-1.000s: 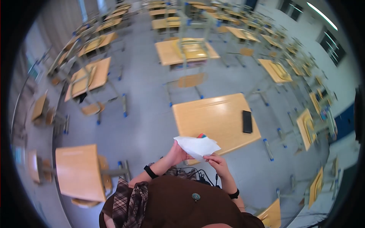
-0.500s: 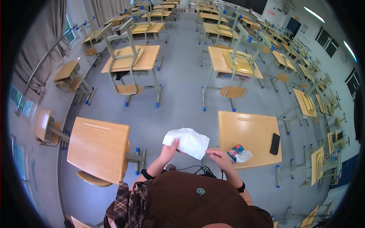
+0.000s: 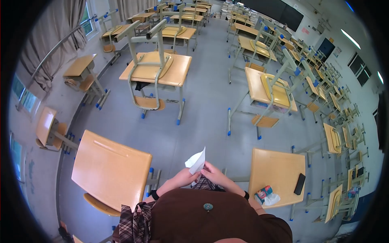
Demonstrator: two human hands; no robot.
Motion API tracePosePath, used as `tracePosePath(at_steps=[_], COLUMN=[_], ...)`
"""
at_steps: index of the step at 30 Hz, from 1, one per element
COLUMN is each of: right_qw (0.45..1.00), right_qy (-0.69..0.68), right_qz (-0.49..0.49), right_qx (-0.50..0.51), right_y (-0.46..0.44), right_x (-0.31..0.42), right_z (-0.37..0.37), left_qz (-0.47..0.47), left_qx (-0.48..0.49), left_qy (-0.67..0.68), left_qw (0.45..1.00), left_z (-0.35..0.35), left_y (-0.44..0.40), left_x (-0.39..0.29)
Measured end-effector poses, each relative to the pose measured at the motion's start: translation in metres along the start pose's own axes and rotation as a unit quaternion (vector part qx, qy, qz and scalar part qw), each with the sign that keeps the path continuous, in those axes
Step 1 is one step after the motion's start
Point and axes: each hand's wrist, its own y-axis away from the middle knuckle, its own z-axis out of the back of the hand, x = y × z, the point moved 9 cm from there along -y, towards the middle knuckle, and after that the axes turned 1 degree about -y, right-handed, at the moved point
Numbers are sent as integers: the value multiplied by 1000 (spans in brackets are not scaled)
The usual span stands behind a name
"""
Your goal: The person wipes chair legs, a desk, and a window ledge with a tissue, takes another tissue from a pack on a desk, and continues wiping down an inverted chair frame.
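A white tissue [image 3: 197, 161], creased and bunched narrow, stands up from between my two hands in front of my body. My left hand [image 3: 184, 177] is closed on its lower left side. My right hand [image 3: 213, 174] pinches it from the right, fingers close to those of the left. The fingertips are partly hidden by the tissue and each other. On the desk [image 3: 279, 168] to my right lies a red and teal tissue pack [image 3: 263, 194] with a white tissue [image 3: 272, 199] sticking out, and a black phone [image 3: 300, 184] near the far right edge.
A wooden desk [image 3: 111, 168] stands at my left. Ahead, upturned chairs rest on desks, such as the left chair [image 3: 150, 65] and the right chair [image 3: 277, 89]. Grey floor [image 3: 202, 101] forms an aisle between the rows. Curtains [image 3: 52, 48] hang along the left wall.
The tissue was spread wide between my hands; now it is gathered narrower. My right hand has moved left to meet my left hand. The view has shifted.
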Motion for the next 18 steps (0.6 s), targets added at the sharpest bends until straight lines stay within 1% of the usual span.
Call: tracePosePath(at_steps=[1, 2, 4, 7, 8, 9, 10, 12, 13, 16, 18], right_qw=[999, 997, 995, 993, 991, 987, 988, 990, 991, 991, 991], right_qy=[-31, -62, -71, -56, -50, -78, -63, -18, 20, 0, -8], right_qz=[-20, -39, -47, -48, -49, -39, -34, -21, -30, -39, -44], right_qx=[-5, -10, -48, -96, -111, -132, -135, -138, -132, -129, -124], right_y=[-8, -16, -38, -74, -86, -98, -106, -126, -135, -168, -192], right_x=[-5, -11, -21, -15, -9, 2, 10, 29, 33, 31, 36], right_z=[11, 24, 65, 133, 153, 172, 188, 230, 248, 285, 299], left_qz=[-21, 0, 42, -75, -75, -74, -76, -117, -138, -71, -47], left_qx=[-2, 11, 34, 17, 25, 35, 45, 51, 51, 53, 67], left_qy=[-49, -62, -92, -163, -167, -171, -176, -170, -164, -215, -179], left_qw=[999, 998, 994, 984, 983, 982, 980, 977, 975, 973, 981], left_z=[3, 5, 17, 30, 31, 34, 42, 60, 68, 89, 105], left_y=[-16, -32, -66, -131, -153, -176, -198, -232, -249, -297, -317], left_x=[1, 7, 1, -24, -24, -25, -33, -67, -82, -70, -59])
